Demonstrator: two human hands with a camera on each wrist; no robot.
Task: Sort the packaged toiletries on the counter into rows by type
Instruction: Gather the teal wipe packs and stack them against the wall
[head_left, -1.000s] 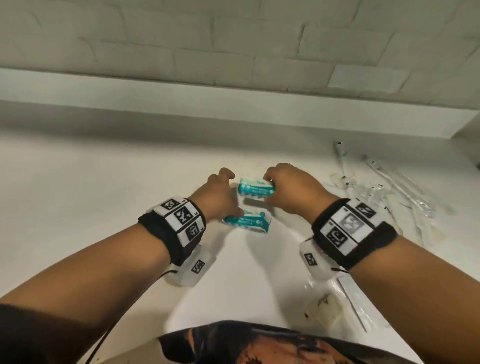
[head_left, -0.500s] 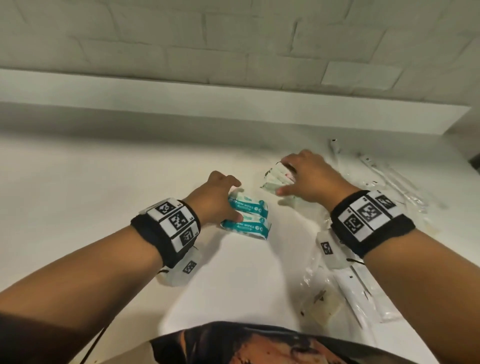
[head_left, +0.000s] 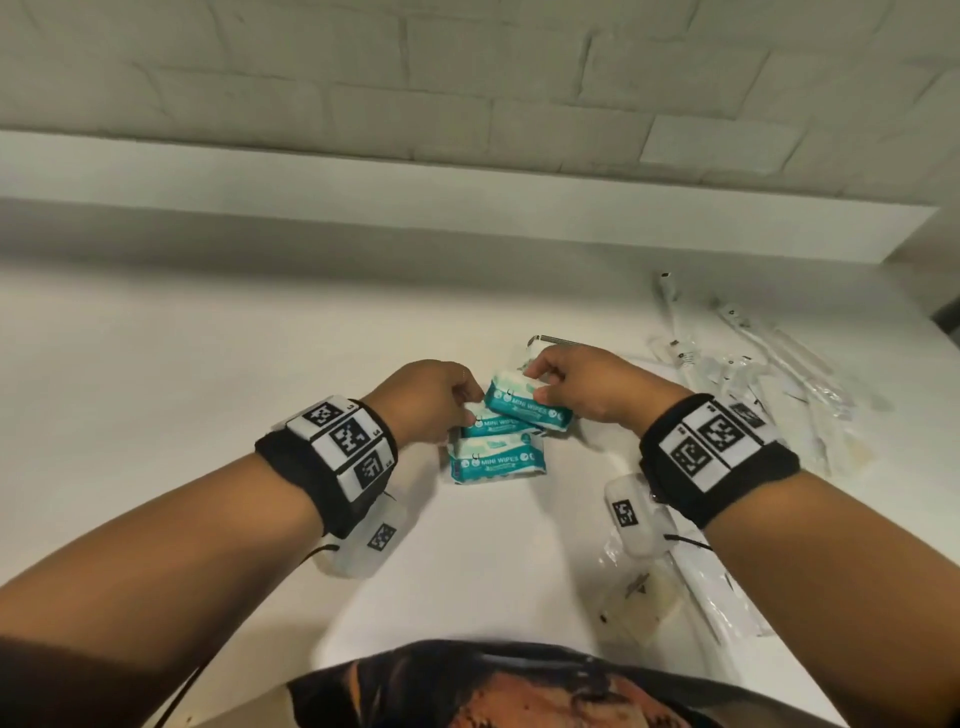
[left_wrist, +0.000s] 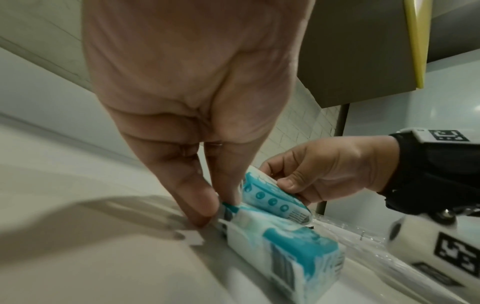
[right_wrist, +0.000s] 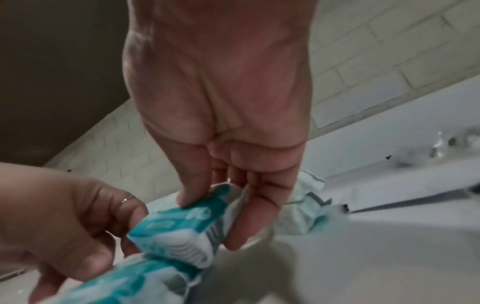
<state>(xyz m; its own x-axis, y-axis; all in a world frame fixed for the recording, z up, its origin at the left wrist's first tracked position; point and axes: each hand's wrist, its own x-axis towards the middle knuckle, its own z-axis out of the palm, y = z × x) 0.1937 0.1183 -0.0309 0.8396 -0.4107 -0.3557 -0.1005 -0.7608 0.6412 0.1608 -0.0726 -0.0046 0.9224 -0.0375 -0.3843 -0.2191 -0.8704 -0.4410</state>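
— Hands? What's changing?
— Right hand (head_left: 582, 387) is now gripping a third wipes pack (head_left: 527, 408), bringing it onto the two (head_left: 496, 460) the left hand (head_left: 423, 400) is pinching steady; row growing.

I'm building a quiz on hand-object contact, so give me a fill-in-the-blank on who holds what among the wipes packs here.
1. The right hand holds a teal pack printed MINI ____.
2. In the head view, ____ teal packs show in all.
3. The left hand pinches the end of the ____ pack.
4. The nearest pack lies on the white ____, with no hand on it.

Missing words: WIPES; three; middle; counter
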